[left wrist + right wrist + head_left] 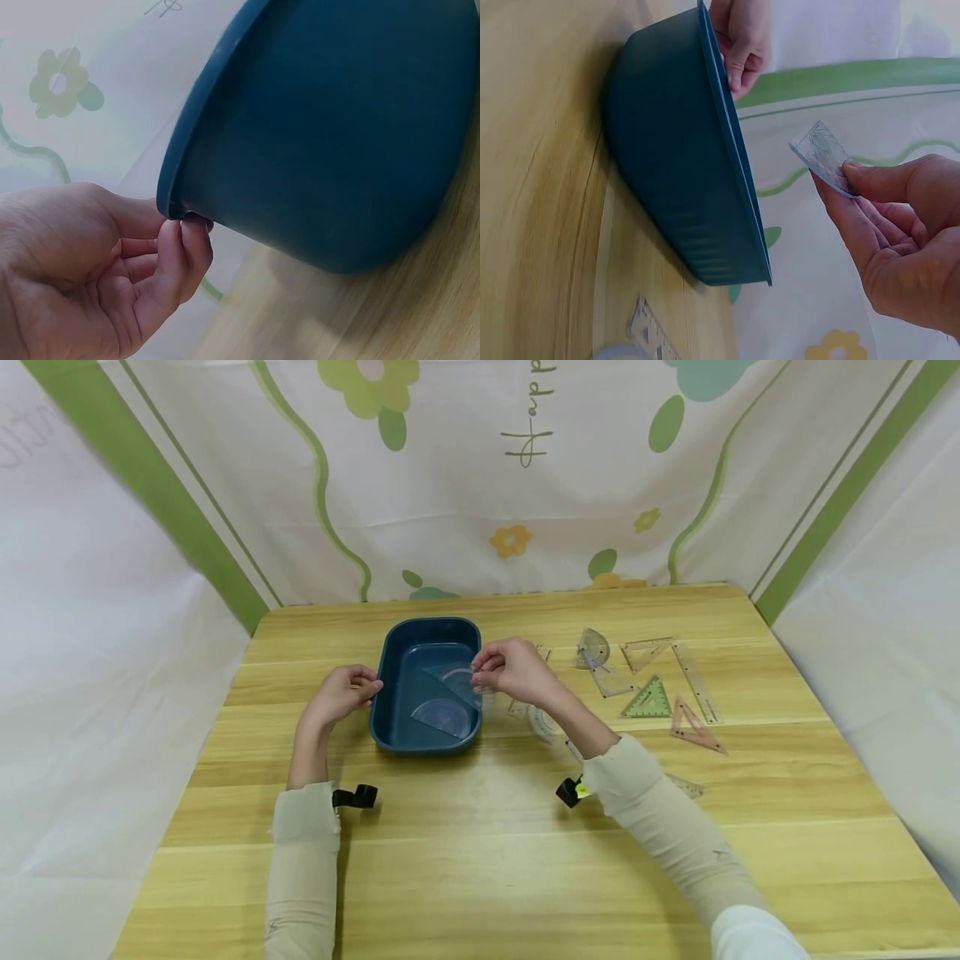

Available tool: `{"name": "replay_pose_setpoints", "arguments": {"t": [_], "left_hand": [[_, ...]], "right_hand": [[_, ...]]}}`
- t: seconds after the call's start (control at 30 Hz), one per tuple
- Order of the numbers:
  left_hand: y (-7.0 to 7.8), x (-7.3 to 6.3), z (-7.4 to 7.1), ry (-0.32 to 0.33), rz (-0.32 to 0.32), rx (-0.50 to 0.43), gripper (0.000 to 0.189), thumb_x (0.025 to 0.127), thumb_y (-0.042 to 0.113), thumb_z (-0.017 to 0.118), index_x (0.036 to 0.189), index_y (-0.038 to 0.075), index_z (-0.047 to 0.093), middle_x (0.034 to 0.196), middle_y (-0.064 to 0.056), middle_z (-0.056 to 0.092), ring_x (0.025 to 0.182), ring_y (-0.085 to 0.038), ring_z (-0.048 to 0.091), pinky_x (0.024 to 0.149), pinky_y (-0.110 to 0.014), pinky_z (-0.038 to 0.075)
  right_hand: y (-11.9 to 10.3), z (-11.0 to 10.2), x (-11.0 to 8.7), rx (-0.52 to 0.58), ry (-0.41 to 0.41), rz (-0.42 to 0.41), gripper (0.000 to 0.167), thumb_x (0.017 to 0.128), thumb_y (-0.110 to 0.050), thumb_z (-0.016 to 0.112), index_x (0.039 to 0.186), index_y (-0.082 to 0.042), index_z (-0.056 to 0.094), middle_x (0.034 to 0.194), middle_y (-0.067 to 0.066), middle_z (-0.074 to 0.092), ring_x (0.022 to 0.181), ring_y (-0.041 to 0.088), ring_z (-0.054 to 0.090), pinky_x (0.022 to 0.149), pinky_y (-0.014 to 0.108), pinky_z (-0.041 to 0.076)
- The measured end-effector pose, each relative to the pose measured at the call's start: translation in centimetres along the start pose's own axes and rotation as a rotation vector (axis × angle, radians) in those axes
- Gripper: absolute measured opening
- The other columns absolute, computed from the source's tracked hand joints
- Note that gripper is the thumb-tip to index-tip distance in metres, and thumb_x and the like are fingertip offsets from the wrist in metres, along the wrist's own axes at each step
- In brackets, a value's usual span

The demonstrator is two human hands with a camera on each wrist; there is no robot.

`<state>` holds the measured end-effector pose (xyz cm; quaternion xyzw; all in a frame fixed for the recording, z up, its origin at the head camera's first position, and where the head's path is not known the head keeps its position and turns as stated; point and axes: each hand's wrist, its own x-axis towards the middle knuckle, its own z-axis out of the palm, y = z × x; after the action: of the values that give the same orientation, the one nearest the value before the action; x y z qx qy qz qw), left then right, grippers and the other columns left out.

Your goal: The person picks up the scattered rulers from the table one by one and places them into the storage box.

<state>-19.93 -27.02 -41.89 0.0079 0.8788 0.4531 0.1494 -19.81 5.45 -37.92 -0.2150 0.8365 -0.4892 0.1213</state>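
Note:
My left hand (341, 695) pinches the left rim of a dark blue plastic basin (390, 740). In the left wrist view the fingertips (196, 240) are tucked under that rim. My right hand (517, 672) is over the basin's right edge. Between thumb and fingers it pinches a clear protractor (826, 157) with a curved edge and printed lines, as the right wrist view shows. Inside the basin, near its front, lies a clear half-round protractor (442, 718). Behind it, more clear plastic with an arc overlaps the held piece in the head view.
To the right lie a grey protractor (591, 647), a green set square (648, 700), orange-tinted set squares (693, 731) and a clear ruler (697, 683). Another round-edged clear piece (542, 722) is partly behind my right forearm. A printed curtain (450, 510) hangs beyond the table.

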Motion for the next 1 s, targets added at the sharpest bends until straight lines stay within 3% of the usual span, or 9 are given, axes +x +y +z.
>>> {"name": "replay_pose_setpoints", "arguments": {"t": [0.23,0.47,0.77,1.0], "left_hand": [[0.0,0.0,0.0,-0.002,-0.012,-0.005,0.032,0.104,0.017,0.054,0.124,-0.008,0.054,0.112,-0.021,0.057,0.081,-0.013,0.059,0.080,-0.032,0.059],[0.0,0.0,-0.1,0.001,-0.009,-0.004,0.031,0.104,0.017,0.054,0.123,-0.008,0.054,0.110,-0.020,0.058,0.081,-0.012,0.059,0.080,-0.032,0.059],[-0.1,0.2,0.0,0.013,0.002,0.021,0.030,0.104,0.017,0.055,0.121,-0.008,0.056,0.107,-0.019,0.060,0.080,-0.013,0.059,0.079,-0.032,0.059],[0.1,0.1,0.0,0.011,-0.009,0.022,0.030,0.104,0.017,0.054,0.122,-0.007,0.055,0.110,-0.020,0.059,0.082,-0.015,0.059,0.081,-0.035,0.059]], "right_hand": [[-0.2,1.6,0.9,-0.017,-0.024,-0.050,0.015,0.094,-0.008,0.069,0.105,0.002,0.071,0.093,0.011,0.074,0.083,0.018,0.072,0.077,0.029,0.059],[-0.3,3.5,2.1,0.038,-0.104,-0.063,0.014,0.092,-0.003,0.069,0.103,0.006,0.071,0.089,0.012,0.074,0.077,0.020,0.073,0.069,0.027,0.060],[-0.6,6.0,3.1,-0.179,-0.161,-0.125,0.007,0.090,-0.005,0.073,0.096,-0.005,0.076,0.085,0.005,0.076,0.070,0.008,0.070,0.066,0.020,0.056],[-0.6,7.3,3.5,-0.259,-0.254,-0.131,0.011,0.091,-0.006,0.072,0.101,-0.007,0.077,0.093,0.005,0.077,0.081,0.010,0.070,0.073,0.021,0.056]]}}
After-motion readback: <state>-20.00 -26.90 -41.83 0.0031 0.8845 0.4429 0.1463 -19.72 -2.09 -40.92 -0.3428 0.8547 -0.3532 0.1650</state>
